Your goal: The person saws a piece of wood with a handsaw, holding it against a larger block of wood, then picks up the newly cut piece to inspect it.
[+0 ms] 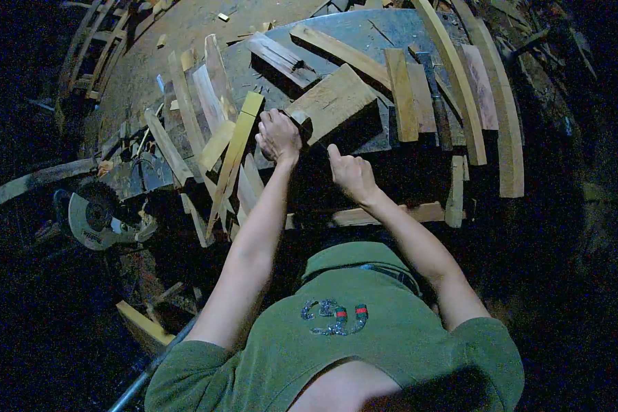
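Observation:
My left hand (pixel 279 139) is closed at the near left corner of a thick wooden block (pixel 336 99). Its fingers wrap a small piece, partly dark and partly pale, whose kind I cannot make out. Just left of that hand stands a long yellowish wooden strip (pixel 244 130), leaning at a slant. My right hand (pixel 353 177) is a fist in front of the block, thumb pointing forward. A thin dark line seems to run from the thumb towards the left hand, but deep shadow hides what the fist holds.
Several wooden strips lie across the blue-grey metal table (pixel 384 24). A splintered wood piece (pixel 278 58) sits behind the block. Right of it are short boards (pixel 401 93), a dark long-handled tool (pixel 436 103) and long curved strips (pixel 505 123). A circular saw (pixel 93 213) stands at left.

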`<move>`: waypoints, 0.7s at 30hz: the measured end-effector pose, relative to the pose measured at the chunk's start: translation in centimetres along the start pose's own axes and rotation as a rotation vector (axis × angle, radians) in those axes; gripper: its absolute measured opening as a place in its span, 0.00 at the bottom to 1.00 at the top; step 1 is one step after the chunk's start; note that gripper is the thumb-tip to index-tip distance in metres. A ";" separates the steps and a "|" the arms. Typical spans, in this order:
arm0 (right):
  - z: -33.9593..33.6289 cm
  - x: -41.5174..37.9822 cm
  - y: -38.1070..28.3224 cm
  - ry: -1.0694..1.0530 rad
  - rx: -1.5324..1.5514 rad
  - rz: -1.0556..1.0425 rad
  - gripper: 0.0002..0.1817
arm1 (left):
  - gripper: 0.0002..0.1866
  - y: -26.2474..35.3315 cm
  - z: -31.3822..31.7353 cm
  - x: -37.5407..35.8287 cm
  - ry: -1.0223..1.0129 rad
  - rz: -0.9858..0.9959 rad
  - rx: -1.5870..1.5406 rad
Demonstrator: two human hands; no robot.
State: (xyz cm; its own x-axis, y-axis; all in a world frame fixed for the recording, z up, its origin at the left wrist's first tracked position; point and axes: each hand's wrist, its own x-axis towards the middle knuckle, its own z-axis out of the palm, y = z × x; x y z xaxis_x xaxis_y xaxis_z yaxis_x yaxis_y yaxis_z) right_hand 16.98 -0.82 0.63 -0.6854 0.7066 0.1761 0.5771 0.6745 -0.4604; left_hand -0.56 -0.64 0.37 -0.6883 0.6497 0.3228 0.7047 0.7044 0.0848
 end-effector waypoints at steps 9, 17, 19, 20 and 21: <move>-1.3 2.6 -1.7 -0.183 0.086 0.102 0.07 | 0.09 -0.7 2.3 0.1 0.037 0.018 -0.053; -0.7 2.9 -1.2 -0.193 0.058 0.077 0.09 | 0.08 0.0 1.1 0.4 -0.007 -0.058 -0.029; -2.2 0.4 -0.2 -0.259 0.064 0.089 0.09 | 0.09 -0.3 1.8 0.3 0.000 -0.062 -0.020; -2.7 -0.3 0.0 -0.319 0.071 0.107 0.08 | 0.09 -0.5 2.2 0.4 0.002 -0.053 -0.019; -3.1 -0.2 -0.2 -0.345 0.051 0.115 0.09 | 0.09 -0.7 2.3 0.1 0.003 -0.041 -0.018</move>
State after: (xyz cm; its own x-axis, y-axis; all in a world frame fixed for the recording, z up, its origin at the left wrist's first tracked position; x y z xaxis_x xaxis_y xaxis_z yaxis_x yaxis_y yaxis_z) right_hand 18.40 -0.49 3.42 -0.7320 0.6574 -0.1788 0.6418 0.5773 -0.5048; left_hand -1.57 -0.39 -1.84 -0.7161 0.6198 0.3212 0.6790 0.7252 0.1146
